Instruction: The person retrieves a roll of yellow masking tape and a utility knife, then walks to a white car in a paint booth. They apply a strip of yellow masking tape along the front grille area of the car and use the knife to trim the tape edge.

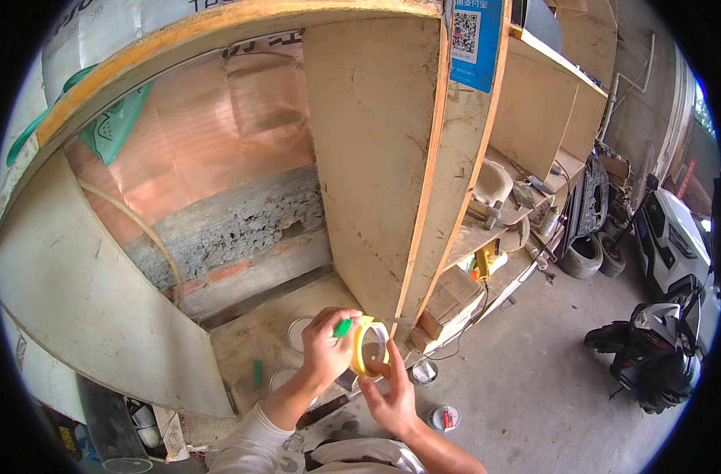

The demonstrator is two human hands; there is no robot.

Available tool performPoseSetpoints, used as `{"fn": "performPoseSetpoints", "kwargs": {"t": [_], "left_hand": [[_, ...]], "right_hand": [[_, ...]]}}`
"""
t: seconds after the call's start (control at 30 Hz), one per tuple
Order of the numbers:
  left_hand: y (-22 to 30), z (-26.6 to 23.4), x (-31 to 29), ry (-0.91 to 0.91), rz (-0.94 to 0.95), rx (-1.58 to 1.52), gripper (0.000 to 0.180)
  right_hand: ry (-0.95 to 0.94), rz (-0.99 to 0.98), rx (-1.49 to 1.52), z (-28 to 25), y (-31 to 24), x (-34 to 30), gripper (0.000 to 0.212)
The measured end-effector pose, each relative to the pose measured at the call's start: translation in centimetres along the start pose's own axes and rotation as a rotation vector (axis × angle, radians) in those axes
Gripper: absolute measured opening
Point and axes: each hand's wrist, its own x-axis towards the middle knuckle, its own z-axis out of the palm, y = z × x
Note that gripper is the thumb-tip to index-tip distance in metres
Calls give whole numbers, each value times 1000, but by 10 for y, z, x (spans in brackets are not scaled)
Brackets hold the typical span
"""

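Note:
A roll of yellow tape [358,359] is upright in front of me, its round opening facing right. My right hand [390,401] grips the roll's lower right side, fingers on its rim. My left hand [327,347] is closed at the roll's upper left, around a tool with a green handle [342,328]. A thin grey strip, perhaps its blade, juts out to the right above the roll. Most of the handle is hidden by my fingers, and I cannot tell whether they also press on the tape.
Round tins [299,336] stand in the wooden cabinet bay, beside a small green object [258,373]. Two cans, one holding something red [446,417], stand on the concrete floor. A tall board [376,150] rises ahead. Cluttered shelves, tyres [580,257] and a scooter [657,351] are right.

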Motion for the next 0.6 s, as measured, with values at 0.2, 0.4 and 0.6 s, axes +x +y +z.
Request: {"fn": "performPoseSetpoints", "kwargs": {"t": [0.2, 0.4, 0.6], "left_hand": [[-2, 2, -1, -47, 128, -9, 14], [3, 8, -12, -198, 246, 81, 16], [7, 1, -13, -262, 91, -173, 7]], "right_hand": [[-102, 87, 293, -29, -36, 1, 58], [-37, 84, 1058, -65, -69, 38, 55], [-239, 200, 1101, -90, -68, 104, 49]]}}
